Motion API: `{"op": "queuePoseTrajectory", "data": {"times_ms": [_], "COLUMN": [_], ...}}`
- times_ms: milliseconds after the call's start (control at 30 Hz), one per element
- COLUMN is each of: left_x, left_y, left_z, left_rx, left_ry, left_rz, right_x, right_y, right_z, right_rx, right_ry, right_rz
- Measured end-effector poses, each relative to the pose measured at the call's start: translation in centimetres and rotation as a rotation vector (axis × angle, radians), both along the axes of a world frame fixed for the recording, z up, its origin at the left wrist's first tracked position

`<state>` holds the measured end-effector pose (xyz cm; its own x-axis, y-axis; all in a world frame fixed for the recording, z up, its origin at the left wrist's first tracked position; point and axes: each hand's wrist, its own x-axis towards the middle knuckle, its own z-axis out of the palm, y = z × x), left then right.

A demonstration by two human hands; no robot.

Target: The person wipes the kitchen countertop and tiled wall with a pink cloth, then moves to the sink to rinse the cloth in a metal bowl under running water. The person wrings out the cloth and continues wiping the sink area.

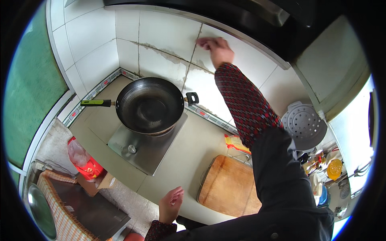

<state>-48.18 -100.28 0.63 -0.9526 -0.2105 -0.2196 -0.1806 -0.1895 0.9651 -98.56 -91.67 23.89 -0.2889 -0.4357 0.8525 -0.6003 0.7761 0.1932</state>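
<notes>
My right hand (219, 50) is raised in front of the white wall tiles, below the range hood's edge. Motion blurs its fingers, and whether they hold anything is unclear. Low at the counter's front edge is my left hand (172, 202), its fingers loosely curled around nothing I can see. Between my hands and to the left, a black wok (149, 105) rests on a single-burner gas stove (147, 150) with a steel top. The wok's green-and-black handle (96, 103) points left. A wooden chopping board (227, 186) lies at the right, partly hidden by my right arm.
Overhead runs a dark range hood (199, 15). A grey perforated steamer tray (303, 123) hangs at right, above several utensils. Behind the board sits a yellow-red packet (236, 143). A red bag (89, 167) and a cloth-edged dark-topped table (84, 201) stand lower left.
</notes>
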Motion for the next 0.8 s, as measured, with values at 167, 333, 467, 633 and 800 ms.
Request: {"op": "queuePoseTrajectory", "data": {"times_ms": [167,333,467,633,800], "left_x": [1.3,3.4,4.2,1.9,-0.6], "left_y": [-0.7,-4.3,-8.2,-11.8,-13.2], "left_z": [-0.4,0.0,2.3,6.4,8.7], "left_rx": [0.042,-0.06,-0.153,-0.101,-0.051], "left_ry": [0.064,0.108,0.166,0.259,0.423], "left_rz": [-0.006,-0.124,-0.127,-0.07,-0.184], "right_x": [2.7,9.0,19.3,37.1,45.0], "right_y": [5.2,14.7,11.2,0.4,-6.0], "right_z": [-4.2,-10.3,-13.6,-12.9,-10.1], "right_rx": [0.091,-0.437,-1.132,-1.33,-1.0], "right_ry": [-0.278,-0.784,-1.564,-1.55,-1.851], "right_rz": [-0.036,-0.508,1.289,0.934,0.725]}}
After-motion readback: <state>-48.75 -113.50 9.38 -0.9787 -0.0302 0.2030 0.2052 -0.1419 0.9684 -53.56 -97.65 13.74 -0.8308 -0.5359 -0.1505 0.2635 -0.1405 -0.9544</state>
